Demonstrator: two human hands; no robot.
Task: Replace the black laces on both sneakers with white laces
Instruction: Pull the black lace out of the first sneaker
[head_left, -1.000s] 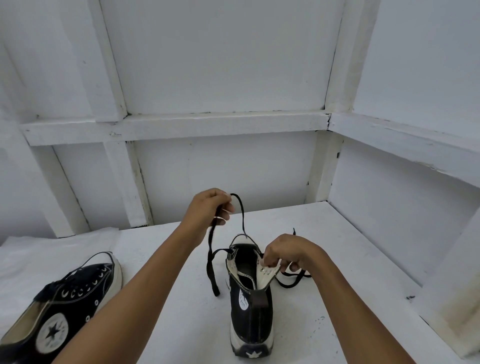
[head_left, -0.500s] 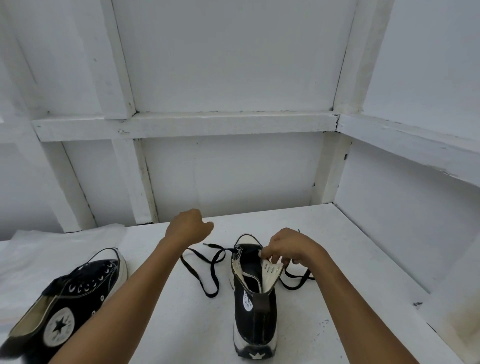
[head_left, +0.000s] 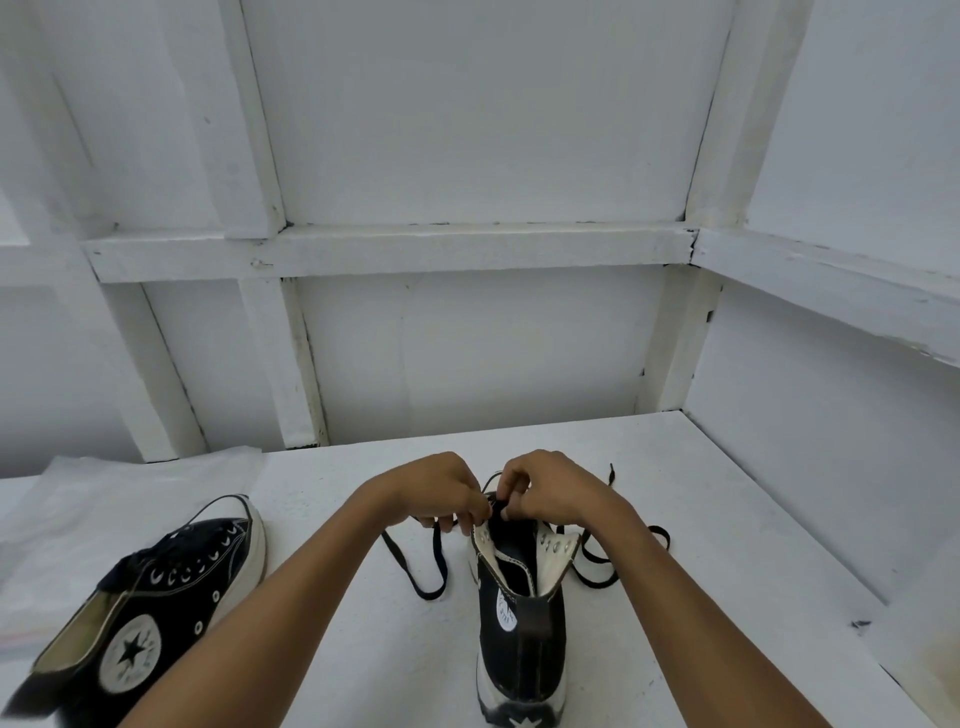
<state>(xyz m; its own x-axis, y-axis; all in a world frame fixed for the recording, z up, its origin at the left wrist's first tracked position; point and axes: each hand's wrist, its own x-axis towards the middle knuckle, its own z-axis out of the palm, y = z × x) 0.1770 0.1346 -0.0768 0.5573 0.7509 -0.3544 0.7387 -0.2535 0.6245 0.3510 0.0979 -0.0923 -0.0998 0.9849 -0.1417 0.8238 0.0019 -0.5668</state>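
Observation:
A black high-top sneaker (head_left: 519, 639) stands heel toward me on the white surface, its upper flaps spread open. A black lace (head_left: 426, 566) trails loose from it on both sides. Both hands meet over the sneaker's front: my left hand (head_left: 441, 491) and my right hand (head_left: 550, 488) each pinch the black lace near the lower eyelets. A second black sneaker (head_left: 156, 603) lies on its side at the left, with no lace visible in its eyelets. No white lace can be seen.
A clear plastic sheet (head_left: 130, 499) covers the surface at the left, partly under the second sneaker. White walls with wooden beams (head_left: 389, 249) close in the back and right. The surface's right edge (head_left: 810, 561) runs near the right forearm.
My left hand dropped the raised lace end, then came right and down to join my right hand over the sneaker's front. The lace now lies slack on the surface.

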